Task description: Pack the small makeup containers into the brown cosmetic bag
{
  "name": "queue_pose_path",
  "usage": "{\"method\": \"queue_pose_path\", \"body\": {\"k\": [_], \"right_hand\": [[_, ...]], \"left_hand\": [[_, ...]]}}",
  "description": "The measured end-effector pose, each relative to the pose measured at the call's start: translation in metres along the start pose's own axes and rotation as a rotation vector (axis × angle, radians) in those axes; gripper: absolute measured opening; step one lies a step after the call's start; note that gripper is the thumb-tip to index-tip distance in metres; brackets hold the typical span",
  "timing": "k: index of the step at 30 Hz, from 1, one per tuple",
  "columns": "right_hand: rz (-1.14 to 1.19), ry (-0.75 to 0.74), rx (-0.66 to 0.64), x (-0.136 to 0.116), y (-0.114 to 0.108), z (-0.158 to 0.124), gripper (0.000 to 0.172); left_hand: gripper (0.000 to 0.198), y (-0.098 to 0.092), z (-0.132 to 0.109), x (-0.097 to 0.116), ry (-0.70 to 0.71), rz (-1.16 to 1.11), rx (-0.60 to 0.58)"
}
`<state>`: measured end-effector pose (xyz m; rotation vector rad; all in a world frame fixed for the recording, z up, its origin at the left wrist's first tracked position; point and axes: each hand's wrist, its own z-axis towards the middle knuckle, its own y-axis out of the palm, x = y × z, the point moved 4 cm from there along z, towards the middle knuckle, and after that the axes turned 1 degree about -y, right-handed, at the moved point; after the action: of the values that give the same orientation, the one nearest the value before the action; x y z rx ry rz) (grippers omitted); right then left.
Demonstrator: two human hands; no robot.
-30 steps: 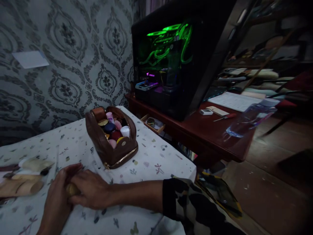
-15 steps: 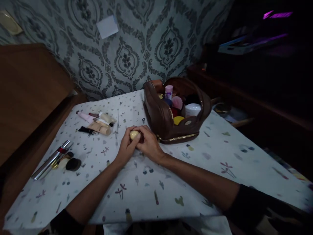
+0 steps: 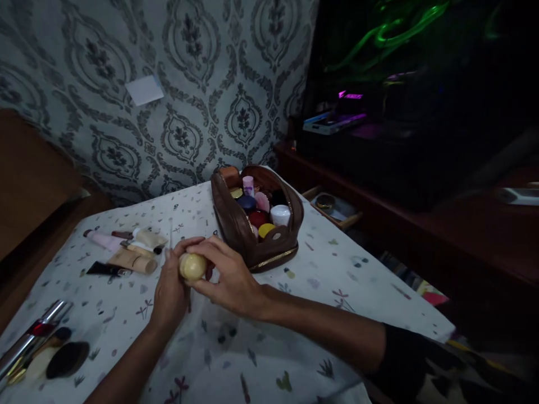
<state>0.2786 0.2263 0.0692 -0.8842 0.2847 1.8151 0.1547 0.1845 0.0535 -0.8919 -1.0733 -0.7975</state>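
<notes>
The yellow ball (image 3: pixel 194 267) was above the bench (image 3: pixel 263 362), the right hand (image 3: pixel 231 280) holding it with curled fingers and thumb, the left hand (image 3: pixel 170 292) bent around its other side. Beyond stood the unzipped bag (image 3: pixel 229 221); tubes (image 3: pixel 132 261) lay leftward.

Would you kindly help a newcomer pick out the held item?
Find the open brown bag on the white tablecloth. Left of it in view, the right hand grips the round pale yellow item beside the left hand. Unlike the bag's bright yellow item, it is held.
</notes>
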Motion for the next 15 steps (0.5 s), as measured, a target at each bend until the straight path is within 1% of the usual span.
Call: {"method": "queue_pose_path", "body": {"k": [2, 3, 4, 5, 6, 7, 8, 9, 10, 11, 13, 15], "right_hand": [[-0.006, -0.090, 0.012, -0.020, -0.027, 0.014, 0.040], [-0.045, -0.104, 0.029, -0.027, -0.043, 0.022, 0.038], [-0.095, -0.092, 0.051, -0.030, -0.059, 0.030, 0.036], [-0.129, -0.060, 0.074, -0.029, -0.076, 0.037, 0.036], [-0.154, -0.030, 0.096, -0.026, -0.092, 0.043, 0.037], [-0.188, -0.008, 0.088, -0.021, -0.105, 0.049, 0.036], [-0.227, 0.014, 0.054, -0.014, -0.116, 0.053, 0.036], [-0.263, 0.032, 0.014, -0.007, -0.126, 0.056, 0.035], [-0.301, 0.051, -0.026, 0.000, -0.133, 0.057, 0.035], [-0.341, 0.066, -0.066, 0.006, -0.139, 0.058, 0.034], [-0.428, 0.083, -0.140, 0.014, -0.147, 0.059, 0.033], [-0.512, 0.089, -0.226, 0.016, -0.151, 0.060, 0.030]], "left_hand": [[0.064, 0.008, 0.008, 0.018, 0.070, -0.014, -0.024], [0.058, 0.013, 0.012, 0.027, 0.128, 0.034, -0.051], [0.050, 0.019, 0.016, 0.037, 0.214, 0.118, -0.096], [0.042, 0.028, 0.019, 0.045, 0.328, 0.226, -0.155], [0.036, 0.037, 0.021, 0.053, 0.469, 0.350, -0.218], [0.034, 0.047, 0.021, 0.059, 0.629, 0.486, -0.276], [0.034, 0.057, 0.019, 0.063, 0.778, 0.618, -0.325], [0.034, 0.065, 0.018, 0.064, 0.892, 0.727, -0.357], [0.033, 0.071, 0.016, 0.064, 0.970, 0.819, -0.381], [0.033, 0.076, 0.015, 0.062, 1.021, 0.889, -0.400], [0.036, 0.080, 0.014, 0.057, 1.072, 0.962, -0.432], [0.040, 0.080, 0.013, 0.054, 1.096, 0.945, -0.449]]}}
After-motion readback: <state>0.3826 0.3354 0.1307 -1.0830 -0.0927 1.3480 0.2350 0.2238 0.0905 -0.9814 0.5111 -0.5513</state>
